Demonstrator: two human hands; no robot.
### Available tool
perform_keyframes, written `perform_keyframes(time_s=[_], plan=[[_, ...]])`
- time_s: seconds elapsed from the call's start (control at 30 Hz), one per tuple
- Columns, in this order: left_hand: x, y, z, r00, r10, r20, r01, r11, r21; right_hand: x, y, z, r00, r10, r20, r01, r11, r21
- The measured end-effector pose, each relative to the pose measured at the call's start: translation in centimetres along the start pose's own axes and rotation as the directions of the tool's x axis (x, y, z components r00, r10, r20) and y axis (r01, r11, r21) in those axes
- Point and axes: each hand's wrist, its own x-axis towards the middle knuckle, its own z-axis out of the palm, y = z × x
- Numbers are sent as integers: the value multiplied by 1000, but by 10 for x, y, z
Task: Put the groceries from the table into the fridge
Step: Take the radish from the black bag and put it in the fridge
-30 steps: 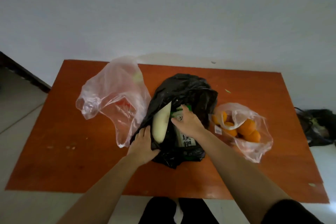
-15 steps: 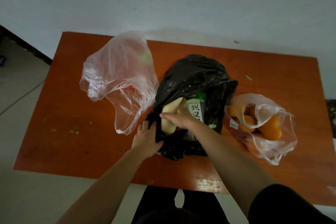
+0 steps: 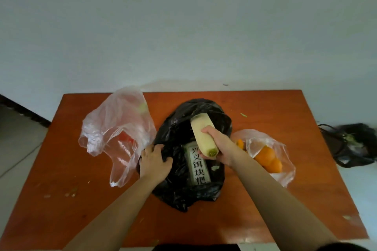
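Note:
A black plastic bag [image 3: 179,189] lies open in the middle of the orange-brown table [image 3: 61,199]. My right hand [image 3: 219,144] grips a pale white radish [image 3: 201,128] and holds it above the bag's mouth. Under it, inside the bag, lies a white packet with black characters [image 3: 196,166]. My left hand [image 3: 155,161] presses down on the bag's left edge. A clear bag of oranges [image 3: 267,155] sits to the right, partly behind my right forearm.
A crumpled clear plastic bag [image 3: 116,128] with something red inside lies left of the black bag. A dark bag [image 3: 355,144] sits on the floor right of the table. A pale wall stands behind the table. The fridge is out of view.
My right hand has closed on the radish and lifted it out of the black bag, uncovering the packet. My left hand stays on the bag's edge. The camera has tilted up.

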Motion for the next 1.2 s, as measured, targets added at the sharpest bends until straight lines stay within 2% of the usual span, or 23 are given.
perform_keyframes(time_s=[0.07, 0.17, 0.27, 0.37, 0.5, 0.57, 0.67, 0.77, 0.87, 0.97, 1.07, 1.13, 1.2], plan=[[4, 12, -4, 998, 32, -46, -38, 989, -144, -15, 4, -13, 999, -25, -26, 24, 999, -40], [10, 33, -7, 997, 76, 13, -67, 941, -333, -39, 18, -27, 995, -80, -50, 75, 992, -105], [11, 58, -3, 983, 69, 169, 25, 865, -500, -64, 40, -33, 985, -138, -101, 117, 974, -196], [3, 85, 11, 932, 73, 355, 173, 771, -613, -93, 70, -36, 961, -191, -200, 127, 946, -297], [-18, 117, 34, 872, 74, 484, 345, 608, -715, -142, 117, -45, 937, -291, -196, 204, 906, -370], [-39, 133, 46, 854, 104, 510, 340, 630, -698, -163, 141, -52, 915, -335, -223, 197, 857, -476], [-77, 156, 71, 865, 236, 444, 174, 689, -704, -195, 179, -59, 842, -382, -382, 134, 832, -538], [-127, 191, 87, 817, 404, 411, 28, 685, -728, -236, 213, -63, 714, -421, -559, 124, 862, -491], [-195, 224, 94, 699, 598, 392, -133, 648, -750, -286, 247, -65, 507, -471, -722, 97, 863, -495], [-282, 251, 95, 504, 799, 328, -290, 514, -807, -343, 286, -59, 247, -476, -844, 84, 878, -471], [-377, 265, 96, 307, 911, 276, -346, 376, -860, -406, 330, -52, -38, -437, -898, 64, 896, -439], [-441, 262, 94, 173, 957, 231, -370, 281, -886, -451, 361, -45, -187, -409, -893, 59, 903, -426], [-495, 257, 99, 62, 976, 211, -361, 219, -907, -494, 391, -37, -292, -378, -879, 55, 911, -410]])
